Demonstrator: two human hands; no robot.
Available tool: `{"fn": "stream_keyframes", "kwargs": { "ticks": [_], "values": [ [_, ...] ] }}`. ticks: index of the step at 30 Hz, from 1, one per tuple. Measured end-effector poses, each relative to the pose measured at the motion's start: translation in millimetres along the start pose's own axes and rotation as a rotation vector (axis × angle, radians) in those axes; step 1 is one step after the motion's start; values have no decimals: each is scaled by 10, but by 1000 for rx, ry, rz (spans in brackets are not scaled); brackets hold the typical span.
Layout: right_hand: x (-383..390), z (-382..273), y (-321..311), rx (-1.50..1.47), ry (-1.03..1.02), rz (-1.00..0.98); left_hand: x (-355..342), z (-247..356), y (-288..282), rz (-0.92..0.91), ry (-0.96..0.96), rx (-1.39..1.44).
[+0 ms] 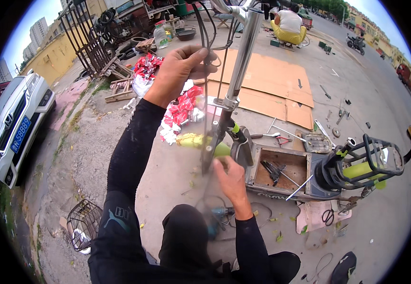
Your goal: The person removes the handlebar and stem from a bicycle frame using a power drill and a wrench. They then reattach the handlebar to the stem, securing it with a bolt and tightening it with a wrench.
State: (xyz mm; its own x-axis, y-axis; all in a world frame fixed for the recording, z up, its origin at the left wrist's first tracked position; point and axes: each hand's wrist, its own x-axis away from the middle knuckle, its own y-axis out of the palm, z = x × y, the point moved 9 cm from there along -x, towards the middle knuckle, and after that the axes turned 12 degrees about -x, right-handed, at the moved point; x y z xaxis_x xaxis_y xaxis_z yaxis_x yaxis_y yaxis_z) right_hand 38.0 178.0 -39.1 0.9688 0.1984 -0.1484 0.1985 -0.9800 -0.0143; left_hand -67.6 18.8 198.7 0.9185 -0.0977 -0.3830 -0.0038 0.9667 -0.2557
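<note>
My left hand (179, 71) is raised and closed around a bundle of black cables (205, 94) that hang down along the silver steering column (243, 52) of a small electric scooter. Lower down, my right hand (231, 182) pinches the bottom end of the same cables beside the scooter's black and green front fork (222, 137). The scooter's footboard is off, so its open deck tray (276, 170) shows loose tools inside. Both my forearms are in black sleeves.
A wire basket (83, 225) lies on the concrete at lower left. A white car (18, 125) is parked at the left. Flattened cardboard (271, 90) and scattered hand tools lie beyond the scooter. A person (288, 26) crouches far behind. Scissors (328, 217) rest by the rear wheel.
</note>
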Motion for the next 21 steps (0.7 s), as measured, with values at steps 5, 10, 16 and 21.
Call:
{"fn": "stream_keyframes", "kwargs": {
  "ticks": [5, 10, 16, 21],
  "values": [
    [-723, -1028, -7, -242, -293, 94, 18, 94, 294, -12, 30, 52],
    [-892, -1207, -111, -342, -373, 152, -20, 281, 158, 1, 71, -199],
    [-984, -1416, -136, -19, -480, 206, 27, 173, 92, 55, 55, -77],
    [-839, -1631, 20, -19, -543, 257, 53, 92, 327, -13, 4, 28]
  ]
}}
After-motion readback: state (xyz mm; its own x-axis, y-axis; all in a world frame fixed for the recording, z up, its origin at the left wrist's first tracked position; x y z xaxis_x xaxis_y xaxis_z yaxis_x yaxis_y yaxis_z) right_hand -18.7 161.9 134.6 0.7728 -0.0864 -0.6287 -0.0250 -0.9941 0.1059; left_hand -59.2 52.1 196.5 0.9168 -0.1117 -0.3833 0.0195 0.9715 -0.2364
